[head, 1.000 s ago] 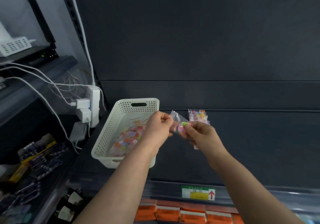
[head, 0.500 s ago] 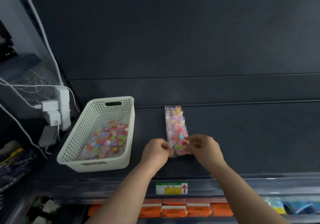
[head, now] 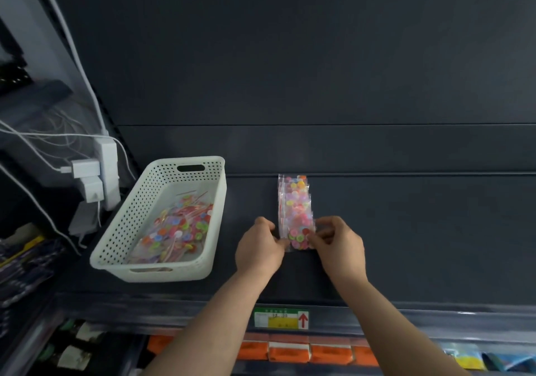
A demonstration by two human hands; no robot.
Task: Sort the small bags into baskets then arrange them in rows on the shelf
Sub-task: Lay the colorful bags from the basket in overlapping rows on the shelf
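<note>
A white power strip (head: 108,169) with plugged-in chargers (head: 85,169) hung at the left edge of the shelf (head: 406,230); a green-and-yellow price label (head: 281,318) sat on its front edge, orange packets (head: 288,352) below.

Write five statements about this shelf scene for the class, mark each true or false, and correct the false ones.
1. The white basket stands left of the row of bags. True.
2. The basket is empty. False: it holds loose bags of coloured buttons.
3. The left hand and the right hand both pinch the front bag of the row. True.
4. The price label shows a green arrow. False: the arrow is red.
5. The row of bags touches the basket. False: bare shelf lies between them.
</note>
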